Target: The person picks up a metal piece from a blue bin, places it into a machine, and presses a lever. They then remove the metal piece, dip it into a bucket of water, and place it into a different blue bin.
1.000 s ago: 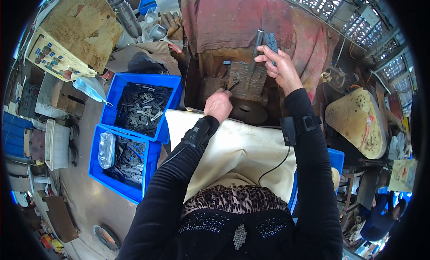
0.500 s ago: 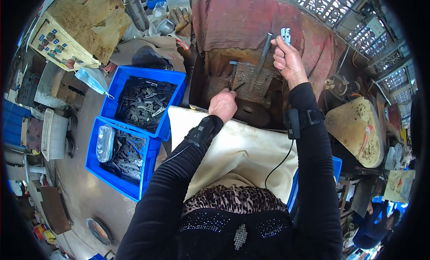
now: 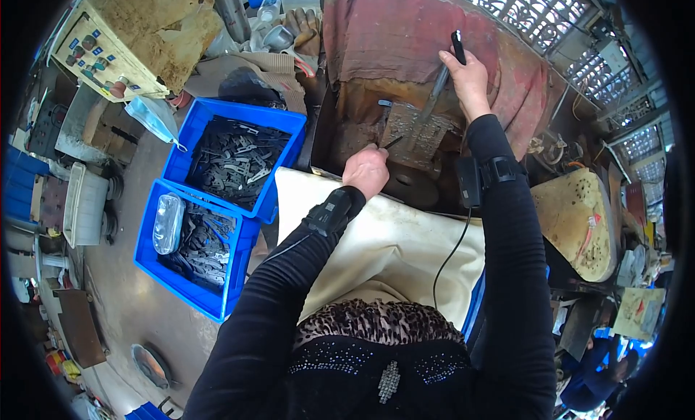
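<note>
While a narrow dark piece [image 3: 458, 47] is standing nearly upright above the right hand [image 3: 470, 76], the thumb and curled fingers are gripping its lower end. This piece is showing its thin edge near the upper end of a metal bar [image 3: 435, 90], with a red cloth [image 3: 405, 43] forming the background. Lower and to the left, the left hand [image 3: 366, 171] is curling into a fist, its thumb and fingers holding a thin dark strip [image 3: 393, 142] whose free end is projecting toward a pitted block [image 3: 410, 130]; whether strip and block are touching cannot be told. The bar is slanting upward from the block area, and a round disc [image 3: 410, 192] is lying just below. Nearer the body, a cream apron [image 3: 391, 232] is covering the lap. To the left, an upper blue bin [image 3: 284, 164] is containing dark flat parts [image 3: 235, 159], and a lower blue bin [image 3: 242, 257] is holding similar parts plus a clear plastic container [image 3: 168, 224].
</note>
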`<action>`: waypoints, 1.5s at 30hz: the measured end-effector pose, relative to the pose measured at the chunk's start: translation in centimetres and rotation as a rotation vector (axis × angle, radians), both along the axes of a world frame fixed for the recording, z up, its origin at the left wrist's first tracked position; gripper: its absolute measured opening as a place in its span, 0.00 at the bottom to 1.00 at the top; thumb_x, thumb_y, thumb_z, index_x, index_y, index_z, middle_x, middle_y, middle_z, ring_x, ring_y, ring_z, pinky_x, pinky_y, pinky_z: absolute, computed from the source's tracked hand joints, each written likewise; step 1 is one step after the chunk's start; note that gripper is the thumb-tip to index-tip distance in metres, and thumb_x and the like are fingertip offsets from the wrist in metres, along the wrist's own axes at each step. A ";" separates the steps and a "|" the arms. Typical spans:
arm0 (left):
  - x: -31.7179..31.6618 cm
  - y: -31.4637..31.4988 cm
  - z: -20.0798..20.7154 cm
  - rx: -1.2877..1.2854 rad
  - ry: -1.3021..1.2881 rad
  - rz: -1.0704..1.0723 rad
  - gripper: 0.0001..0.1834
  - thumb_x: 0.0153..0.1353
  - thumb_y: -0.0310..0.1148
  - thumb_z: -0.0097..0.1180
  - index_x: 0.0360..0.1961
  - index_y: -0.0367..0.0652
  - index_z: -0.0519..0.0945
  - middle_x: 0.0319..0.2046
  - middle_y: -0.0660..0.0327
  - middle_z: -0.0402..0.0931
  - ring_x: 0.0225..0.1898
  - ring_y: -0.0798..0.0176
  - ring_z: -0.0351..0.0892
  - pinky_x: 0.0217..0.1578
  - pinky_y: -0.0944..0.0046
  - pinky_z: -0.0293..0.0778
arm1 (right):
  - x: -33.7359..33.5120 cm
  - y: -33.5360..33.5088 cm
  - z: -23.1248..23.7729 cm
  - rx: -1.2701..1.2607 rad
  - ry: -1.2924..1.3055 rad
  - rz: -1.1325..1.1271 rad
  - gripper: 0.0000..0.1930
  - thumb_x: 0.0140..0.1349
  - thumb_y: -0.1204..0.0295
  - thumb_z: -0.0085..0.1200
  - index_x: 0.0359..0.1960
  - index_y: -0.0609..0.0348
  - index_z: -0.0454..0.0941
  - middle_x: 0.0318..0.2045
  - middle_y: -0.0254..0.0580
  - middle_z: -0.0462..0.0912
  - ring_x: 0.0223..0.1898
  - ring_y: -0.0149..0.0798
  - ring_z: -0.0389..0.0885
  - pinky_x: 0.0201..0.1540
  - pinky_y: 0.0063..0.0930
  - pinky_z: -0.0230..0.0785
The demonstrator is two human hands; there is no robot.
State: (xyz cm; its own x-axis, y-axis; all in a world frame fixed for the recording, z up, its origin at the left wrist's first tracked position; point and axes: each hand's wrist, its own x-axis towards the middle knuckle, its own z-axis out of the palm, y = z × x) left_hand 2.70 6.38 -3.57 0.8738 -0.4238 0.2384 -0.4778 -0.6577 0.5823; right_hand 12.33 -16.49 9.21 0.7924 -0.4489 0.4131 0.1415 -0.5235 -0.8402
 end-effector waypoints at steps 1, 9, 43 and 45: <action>0.0 -0.1 0.0 -0.006 0.007 -0.003 0.10 0.53 0.23 0.51 0.35 0.41 0.82 0.37 0.48 0.78 0.41 0.43 0.79 0.43 0.52 0.75 | 0.2 -0.3 -0.2 -0.116 0.021 -0.045 0.20 0.57 0.61 0.64 0.45 0.61 0.81 0.24 0.32 0.79 0.26 0.26 0.74 0.31 0.22 0.63; 0.1 0.2 -0.1 -0.007 0.009 0.001 0.08 0.52 0.23 0.51 0.33 0.40 0.81 0.36 0.47 0.78 0.41 0.43 0.79 0.43 0.51 0.75 | 0.1 0.7 0.7 -0.232 0.195 -0.124 0.16 0.56 0.58 0.63 0.39 0.55 0.84 0.28 0.36 0.83 0.32 0.32 0.80 0.40 0.28 0.68; -0.3 0.3 -0.2 -0.054 -0.073 -0.016 0.12 0.53 0.22 0.51 0.36 0.41 0.84 0.32 0.50 0.77 0.35 0.45 0.78 0.37 0.53 0.76 | 0.3 0.7 0.7 -0.290 0.281 -0.151 0.15 0.59 0.54 0.57 0.37 0.51 0.83 0.33 0.48 0.84 0.40 0.52 0.81 0.43 0.44 0.70; -0.2 0.2 -0.1 -0.033 -0.045 -0.027 0.12 0.53 0.22 0.50 0.37 0.41 0.83 0.35 0.49 0.78 0.37 0.44 0.79 0.38 0.52 0.76 | 0.2 0.7 0.8 -0.288 0.279 -0.143 0.15 0.59 0.54 0.57 0.37 0.51 0.83 0.33 0.48 0.84 0.40 0.52 0.81 0.43 0.44 0.70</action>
